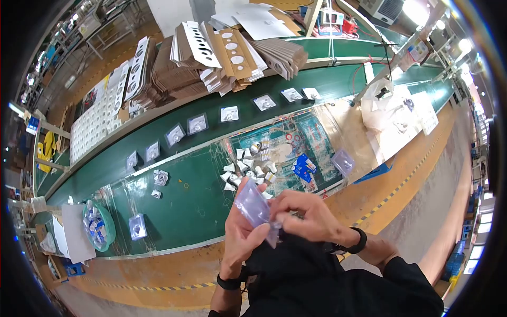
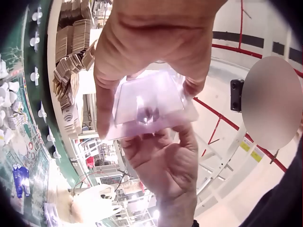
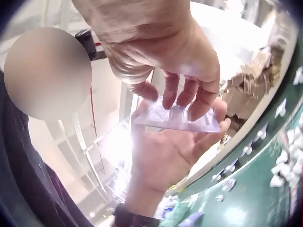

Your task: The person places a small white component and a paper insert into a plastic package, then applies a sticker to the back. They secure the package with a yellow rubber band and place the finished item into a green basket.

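A clear plastic blister pack [image 1: 252, 202] with a purple tint is held up over the near edge of the green bench. My left hand [image 1: 243, 238] grips it by its sides, as the left wrist view shows, with the thumb across the lower end. At that same end, the curled fingers of my right hand [image 1: 311, 215] pinch the pack. In the right wrist view the right fingertips [image 3: 199, 111] sit around the raised dome of the blister [image 3: 178, 115]. Behind the hands lies a pile of small white plastic pieces [image 1: 245, 166].
Blue printed cards [image 1: 304, 168] and another clear blister [image 1: 343, 162] lie to the right. Filled packs [image 1: 197, 124] line the dark strip behind. A green basket [image 1: 112, 232] of packs and a single pack [image 1: 137, 227] are at left. Cardboard stacks [image 1: 174, 68] stand at the back.
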